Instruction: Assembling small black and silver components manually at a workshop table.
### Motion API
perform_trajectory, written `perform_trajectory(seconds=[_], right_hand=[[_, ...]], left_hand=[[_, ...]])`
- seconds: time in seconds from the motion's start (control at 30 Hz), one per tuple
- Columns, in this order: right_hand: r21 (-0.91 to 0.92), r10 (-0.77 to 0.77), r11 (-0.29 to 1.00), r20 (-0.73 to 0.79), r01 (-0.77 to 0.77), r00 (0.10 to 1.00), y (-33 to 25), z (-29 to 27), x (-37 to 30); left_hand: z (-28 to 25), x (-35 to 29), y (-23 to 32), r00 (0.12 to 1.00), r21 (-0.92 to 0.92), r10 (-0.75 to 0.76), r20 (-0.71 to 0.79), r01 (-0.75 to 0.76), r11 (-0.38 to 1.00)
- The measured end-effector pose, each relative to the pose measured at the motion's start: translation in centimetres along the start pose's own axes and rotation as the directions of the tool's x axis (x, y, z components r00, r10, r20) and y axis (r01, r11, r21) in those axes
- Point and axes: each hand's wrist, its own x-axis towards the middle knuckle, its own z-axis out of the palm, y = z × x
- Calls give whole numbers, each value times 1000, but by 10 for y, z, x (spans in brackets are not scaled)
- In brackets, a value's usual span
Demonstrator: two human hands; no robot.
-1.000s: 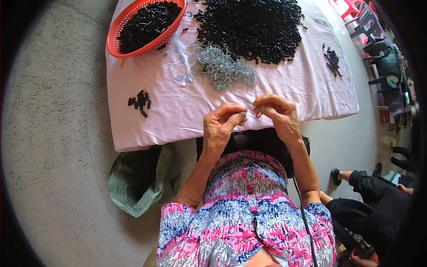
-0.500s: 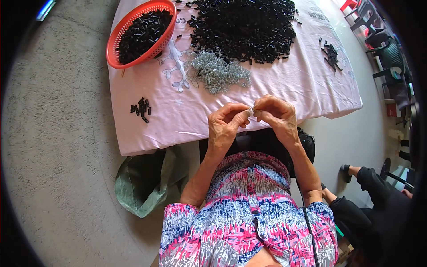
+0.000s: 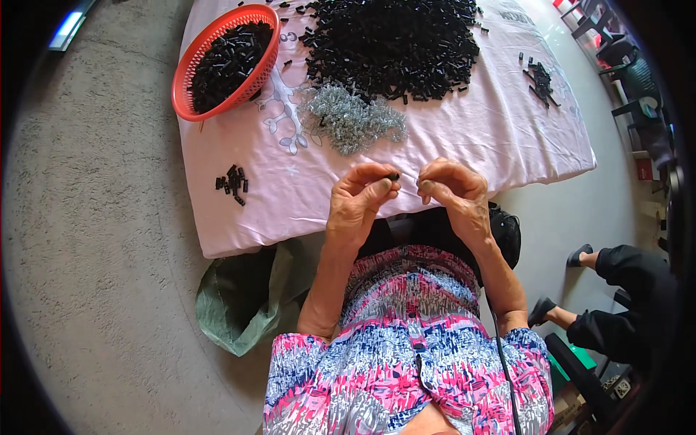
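Note:
Just past the near edge of the pink cloth, my left hand (image 3: 360, 203) pinches a small black plastic piece (image 3: 393, 176) between thumb and fingertips. A short gap to its right, my right hand (image 3: 458, 197) is closed in a pinch too. Something tiny and pale may be at its fingertips, too small to name. Beyond both hands lies a tangled heap of fine silvery metal bits (image 3: 349, 119) that look like small springs. Behind that heap spreads a large pile of black plastic pieces (image 3: 391, 51), short and tube-like.
An orange-red plastic basket (image 3: 181, 87) of black pieces stands at the far left of the pink-covered table (image 3: 304, 196). Small groups of black pieces lie left (image 3: 233, 183) and right (image 3: 540, 83). A green sack (image 3: 239, 319) hangs below the left edge. Another person's legs (image 3: 609, 319) are at right.
My hands, touching at the fingertips before, have drawn apart sideways. The black piece in my left hand now shows. At right, the other person's legs have shifted.

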Motion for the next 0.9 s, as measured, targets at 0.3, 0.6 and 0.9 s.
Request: perform_trajectory(seconds=[0.3, 0.6, 0.9], right_hand=[[-177, -32, 984, 26, 36, 999, -7, 13, -10], [-601, -286, 728, 173, 330, 943, -18, 14, -11], [-663, -462, 397, 453, 634, 763, -22, 21, -4]], left_hand=[[2, -15, -8, 997, -53, -9, 75, 13, 999], [5, -26, -15, 995, 231, 96, -17, -89, 969], [1, -30, -27, 987, -335, -97, 128, 136, 932]])
